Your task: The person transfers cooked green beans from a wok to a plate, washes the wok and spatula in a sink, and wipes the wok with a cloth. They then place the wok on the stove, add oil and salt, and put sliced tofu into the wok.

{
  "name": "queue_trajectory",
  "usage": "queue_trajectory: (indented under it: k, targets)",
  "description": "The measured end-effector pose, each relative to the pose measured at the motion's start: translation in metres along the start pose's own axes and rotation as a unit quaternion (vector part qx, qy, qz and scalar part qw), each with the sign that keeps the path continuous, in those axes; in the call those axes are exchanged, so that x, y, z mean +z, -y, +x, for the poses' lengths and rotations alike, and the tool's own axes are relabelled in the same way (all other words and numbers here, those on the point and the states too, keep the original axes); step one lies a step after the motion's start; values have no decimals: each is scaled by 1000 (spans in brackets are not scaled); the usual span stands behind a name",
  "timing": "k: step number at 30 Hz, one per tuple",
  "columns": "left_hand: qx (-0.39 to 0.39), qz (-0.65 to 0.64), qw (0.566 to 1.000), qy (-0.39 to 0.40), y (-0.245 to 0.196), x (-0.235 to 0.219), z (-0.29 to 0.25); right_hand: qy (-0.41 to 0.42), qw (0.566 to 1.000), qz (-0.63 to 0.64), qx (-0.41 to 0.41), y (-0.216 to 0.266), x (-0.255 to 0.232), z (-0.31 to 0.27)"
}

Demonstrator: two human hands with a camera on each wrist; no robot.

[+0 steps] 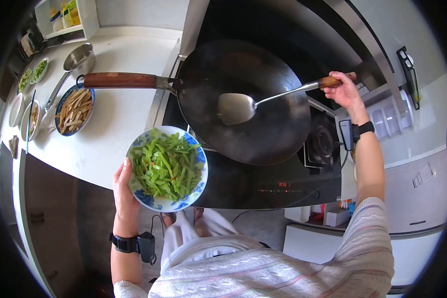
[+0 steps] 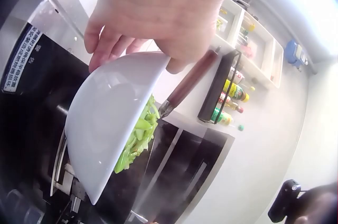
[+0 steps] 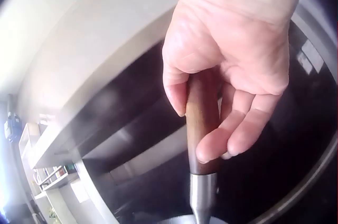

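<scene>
My left hand (image 1: 126, 194) grips the rim of a blue-and-white bowl (image 1: 201, 185), thumb on the inner edge and fingers beneath. Sliced green vegetable pieces with small red bits (image 1: 168, 166) fill the bowl, which is held just off the wok's near left side. In the left wrist view the bowl's plain white underside (image 2: 108, 110) shows. My right hand (image 1: 343, 92) holds the wooden handle (image 3: 202, 124) of a metal spatula (image 1: 237, 108), fingers curled round it. The spatula's blade is over the inside of the dark wok (image 1: 243, 144), which holds no food and gives off faint steam.
The wok's long wooden handle (image 1: 120, 80) reaches left over the white counter (image 1: 129, 111). On that counter stand a bowl of pale brown strips (image 1: 76, 110), a steel saucepan (image 1: 79, 59) and several small dishes. A second burner (image 1: 321, 141) lies to the right of the wok.
</scene>
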State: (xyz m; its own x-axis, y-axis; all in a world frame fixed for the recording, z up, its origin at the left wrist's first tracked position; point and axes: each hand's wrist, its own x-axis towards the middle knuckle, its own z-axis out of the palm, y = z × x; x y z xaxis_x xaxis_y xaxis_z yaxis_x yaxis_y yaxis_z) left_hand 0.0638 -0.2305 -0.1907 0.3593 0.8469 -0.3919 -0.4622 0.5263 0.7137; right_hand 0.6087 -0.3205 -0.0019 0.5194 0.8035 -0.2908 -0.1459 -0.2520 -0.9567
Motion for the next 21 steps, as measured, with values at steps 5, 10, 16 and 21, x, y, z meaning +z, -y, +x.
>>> queue_trajectory:
  k: [5,10,16,21]
  targets:
    - [7,-1,1000,-1,-1,-2,-1,86,995,40,-39,-12,25,2]
    - [13,0,1000,7,-2,-3,0,136,977,26,-160,36,58,-53]
    - [4,13,1000,-16,-1,-8,3,289,870,-227,-329,66,141,-185]
    - [6,14,1000,-4,-5,-8,2,262,830,-325,-370,59,140,-239]
